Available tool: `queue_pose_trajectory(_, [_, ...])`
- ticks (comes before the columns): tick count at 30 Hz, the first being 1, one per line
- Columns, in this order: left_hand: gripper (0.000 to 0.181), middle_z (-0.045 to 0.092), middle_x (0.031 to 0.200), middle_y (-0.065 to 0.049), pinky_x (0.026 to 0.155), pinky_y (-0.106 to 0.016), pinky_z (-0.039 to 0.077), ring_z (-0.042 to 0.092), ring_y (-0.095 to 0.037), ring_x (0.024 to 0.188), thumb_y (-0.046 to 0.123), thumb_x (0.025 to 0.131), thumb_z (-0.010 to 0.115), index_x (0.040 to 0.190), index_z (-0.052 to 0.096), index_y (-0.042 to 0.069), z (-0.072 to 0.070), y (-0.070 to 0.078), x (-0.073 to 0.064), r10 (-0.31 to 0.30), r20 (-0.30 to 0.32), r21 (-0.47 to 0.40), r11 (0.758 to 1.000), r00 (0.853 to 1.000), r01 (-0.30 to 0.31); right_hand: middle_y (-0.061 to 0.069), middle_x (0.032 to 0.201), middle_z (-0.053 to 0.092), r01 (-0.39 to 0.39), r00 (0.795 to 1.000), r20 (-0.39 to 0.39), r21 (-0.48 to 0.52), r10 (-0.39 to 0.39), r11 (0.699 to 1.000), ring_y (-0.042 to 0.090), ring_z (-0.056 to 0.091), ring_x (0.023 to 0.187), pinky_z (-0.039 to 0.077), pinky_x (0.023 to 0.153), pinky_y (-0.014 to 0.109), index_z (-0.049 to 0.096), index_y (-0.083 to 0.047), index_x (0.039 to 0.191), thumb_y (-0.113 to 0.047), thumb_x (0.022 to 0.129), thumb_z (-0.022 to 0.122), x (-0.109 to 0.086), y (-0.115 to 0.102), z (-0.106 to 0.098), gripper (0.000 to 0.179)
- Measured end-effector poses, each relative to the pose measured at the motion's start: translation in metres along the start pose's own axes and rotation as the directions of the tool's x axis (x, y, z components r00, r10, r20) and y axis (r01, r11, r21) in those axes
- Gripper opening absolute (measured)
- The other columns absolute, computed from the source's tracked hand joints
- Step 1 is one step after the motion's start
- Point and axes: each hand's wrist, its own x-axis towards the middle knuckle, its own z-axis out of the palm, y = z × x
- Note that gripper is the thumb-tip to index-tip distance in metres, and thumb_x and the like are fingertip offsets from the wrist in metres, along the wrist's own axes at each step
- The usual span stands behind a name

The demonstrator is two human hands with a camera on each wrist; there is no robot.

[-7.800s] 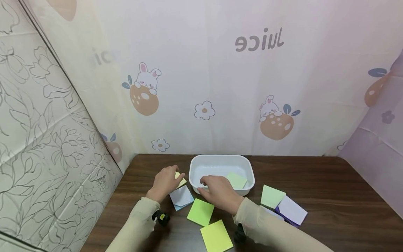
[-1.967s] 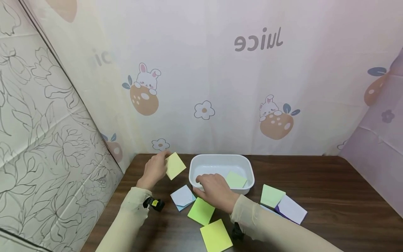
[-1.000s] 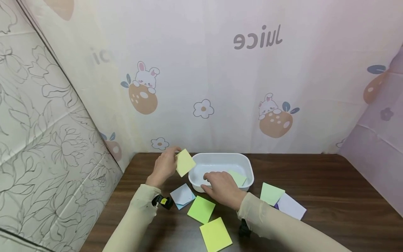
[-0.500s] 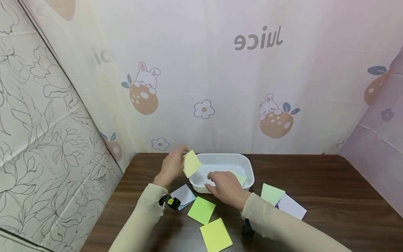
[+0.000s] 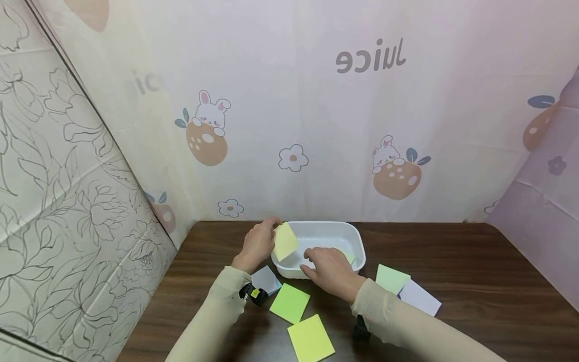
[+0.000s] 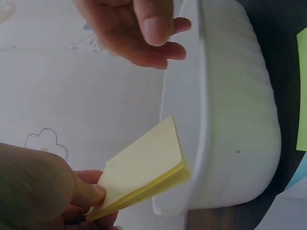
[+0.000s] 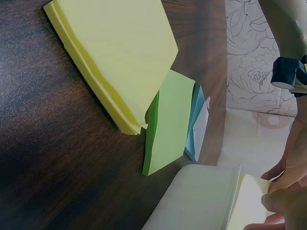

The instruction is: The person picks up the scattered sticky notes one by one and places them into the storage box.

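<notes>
My left hand (image 5: 259, 245) pinches a pale yellow sticky note pad (image 5: 286, 242) by one edge, thumb on its face. In the left wrist view the pad (image 6: 139, 163) is tilted beside the rim of the white plastic tub (image 6: 204, 96). From the head view it appears above the tub's left end. My right hand (image 5: 333, 271) hovers at the front of the tub (image 5: 323, 224), fingers loosely bent and holding nothing. Inside, at the right, lies a pale green note pad (image 5: 349, 256), partly hidden by that hand.
In front of the tub lie a lime green pad (image 5: 290, 303), a bright yellow pad (image 5: 311, 338) and a white-and-blue pad (image 5: 267, 279) partly behind my left wrist. To the right, a mint green pad (image 5: 391, 277) touches a lavender one (image 5: 419, 297). A patterned curtain (image 5: 294, 125) backs the table.
My left hand has picked the pale yellow pad up from left of the tub and carried it right, over the tub's left end. My right hand has shifted slightly right, still holding nothing.
</notes>
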Motion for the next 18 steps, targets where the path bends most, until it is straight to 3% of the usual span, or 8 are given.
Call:
queue_pose_trajectory(6, [0.032,0.073,0.105,-0.013,0.058,-0.028,0.043,0.059,-0.018,0.07,-0.001,0.098,0.058,0.126,0.065,0.014,0.011,0.003,-0.001,0.019,0.028,0.011,1.0,0.999,-0.02,0.006,0.091,0.076,-0.022,1.0,0.012,0.001,0.022,1.0,0.02,0.07,0.076,0.056,0.07,0.037,0.073,-0.008,0.103,-0.028,0.091,0.075,-0.001,0.005,0.001,0.024])
queue_pose_trajectory(13, [0.034,0.072,0.105,-0.013,0.054,-0.026,0.038,0.052,-0.016,0.063,-0.002,0.099,0.056,0.128,0.064,0.014,0.023,0.004,0.0,-0.008,0.069,-0.021,1.0,0.998,0.01,0.004,0.088,0.075,-0.023,1.0,0.0,-0.013,0.023,1.0,0.018,0.069,0.074,0.056,0.067,0.036,0.073,-0.009,0.1,-0.028,0.091,0.075,-0.003,0.009,0.003,0.022])
queue_pose_trajectory(18, [0.033,0.073,0.106,-0.013,0.054,-0.026,0.038,0.051,-0.016,0.063,-0.001,0.099,0.056,0.127,0.064,0.014,0.028,0.005,0.001,0.022,0.069,0.01,1.0,0.997,-0.023,0.005,0.088,0.075,-0.032,0.999,0.007,-0.007,0.032,0.999,0.019,0.069,0.075,0.056,0.068,0.037,0.073,-0.008,0.101,-0.028,0.091,0.075,-0.005,0.011,0.003,0.023])
